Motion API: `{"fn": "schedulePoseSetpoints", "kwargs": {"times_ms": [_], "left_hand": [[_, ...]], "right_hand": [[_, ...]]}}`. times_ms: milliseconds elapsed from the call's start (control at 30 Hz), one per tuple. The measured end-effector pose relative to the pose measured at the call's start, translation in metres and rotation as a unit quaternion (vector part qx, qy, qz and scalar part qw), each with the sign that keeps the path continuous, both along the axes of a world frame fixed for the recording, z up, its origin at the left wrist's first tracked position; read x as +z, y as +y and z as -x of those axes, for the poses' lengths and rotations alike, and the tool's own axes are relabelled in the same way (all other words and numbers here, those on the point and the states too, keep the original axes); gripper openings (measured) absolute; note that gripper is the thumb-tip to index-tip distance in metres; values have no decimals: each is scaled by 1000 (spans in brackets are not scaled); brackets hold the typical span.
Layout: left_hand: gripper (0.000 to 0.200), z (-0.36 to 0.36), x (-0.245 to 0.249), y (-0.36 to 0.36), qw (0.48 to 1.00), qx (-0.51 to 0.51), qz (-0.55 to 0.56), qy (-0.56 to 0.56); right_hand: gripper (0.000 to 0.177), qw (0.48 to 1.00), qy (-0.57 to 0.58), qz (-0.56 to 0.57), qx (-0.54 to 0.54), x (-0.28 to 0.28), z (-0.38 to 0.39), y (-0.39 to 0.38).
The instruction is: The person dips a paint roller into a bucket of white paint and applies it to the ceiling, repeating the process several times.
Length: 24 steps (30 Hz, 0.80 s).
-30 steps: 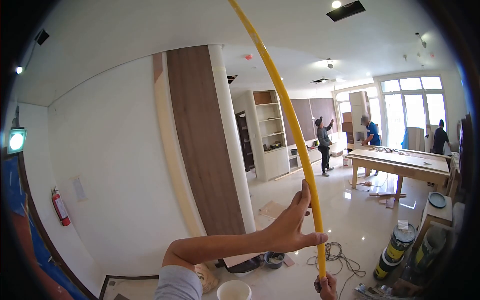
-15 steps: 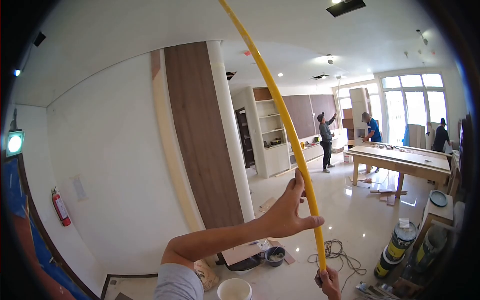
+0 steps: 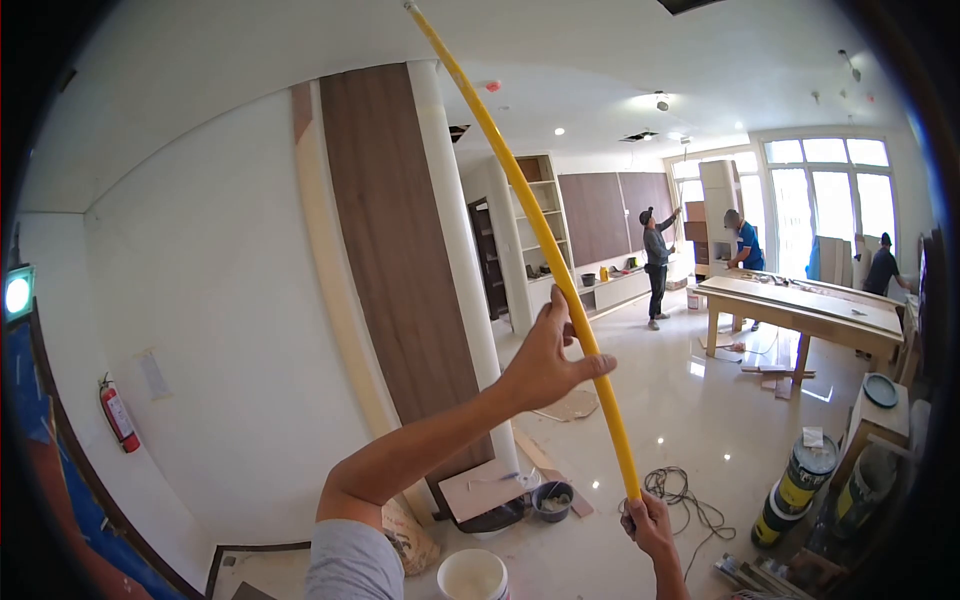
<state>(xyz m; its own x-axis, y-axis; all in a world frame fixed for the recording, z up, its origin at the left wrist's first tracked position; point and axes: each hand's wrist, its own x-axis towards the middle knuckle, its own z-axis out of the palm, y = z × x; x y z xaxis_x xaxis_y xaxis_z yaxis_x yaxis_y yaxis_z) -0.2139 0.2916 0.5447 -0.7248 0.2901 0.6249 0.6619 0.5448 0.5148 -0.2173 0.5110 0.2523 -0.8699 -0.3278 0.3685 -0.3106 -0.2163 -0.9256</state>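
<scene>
A long yellow pole (image 3: 520,187) slants up to the left, its top end near the ceiling. My left hand (image 3: 552,358) grips it loosely around mid-length, thumb across the front and fingers against its left side. Lower down, my right hand (image 3: 648,522) is wrapped around the pole's bottom end. Whatever the tip carries is too small to make out, and so is whether it touches the ceiling.
A white bucket (image 3: 472,577) and a black bucket (image 3: 552,502) stand below. A tangled cable (image 3: 688,500) lies right of my right hand, near stacked paint pails (image 3: 805,470). Several people work around a wooden table (image 3: 800,305). A fire extinguisher (image 3: 119,414) hangs left.
The pole has shifted left and its top tip has come into view. Both hands have moved with it, the left one left and slightly up, the right one up.
</scene>
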Motion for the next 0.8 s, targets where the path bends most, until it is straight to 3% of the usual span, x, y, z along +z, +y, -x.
{"fn": "schedulePoseSetpoints", "kwargs": {"times_ms": [33, 133, 267, 300, 400, 433, 533, 567, 800], "left_hand": [[101, 3, 2, -5, 1000, 15, -12, 14], [105, 23, 14, -25, 998, -21, -51, 23], [96, 39, 39, -47, 994, -29, -105, -29], [52, 39, 43, -50, 993, 1, -116, -1], [48, 64, 55, -73, 981, -25, -192, 8], [73, 63, 64, -79, 982, -27, -185, -20], [70, 82, 79, -102, 977, -18, -207, -40], [46, 90, 84, -110, 971, -7, -233, -42], [54, 119, 113, -156, 946, 2, -323, -34]], "right_hand": [[43, 1000, 3, -6, -6, 5, 2, -5], [42, 1000, 13, -18, -21, 23, 10, -22], [41, 999, 34, -22, -29, 46, 27, -47], [40, 998, 40, -23, -30, 52, 31, -53], [38, 999, 29, -17, -20, 74, 38, -71], [38, 1000, 22, -10, -15, 81, 40, -77], [36, 1000, 4, 4, 1, 104, 47, -95], [36, 1000, 1, 6, 8, 109, 51, -100], [37, 999, 27, -21, 15, 141, 82, -149]]}}
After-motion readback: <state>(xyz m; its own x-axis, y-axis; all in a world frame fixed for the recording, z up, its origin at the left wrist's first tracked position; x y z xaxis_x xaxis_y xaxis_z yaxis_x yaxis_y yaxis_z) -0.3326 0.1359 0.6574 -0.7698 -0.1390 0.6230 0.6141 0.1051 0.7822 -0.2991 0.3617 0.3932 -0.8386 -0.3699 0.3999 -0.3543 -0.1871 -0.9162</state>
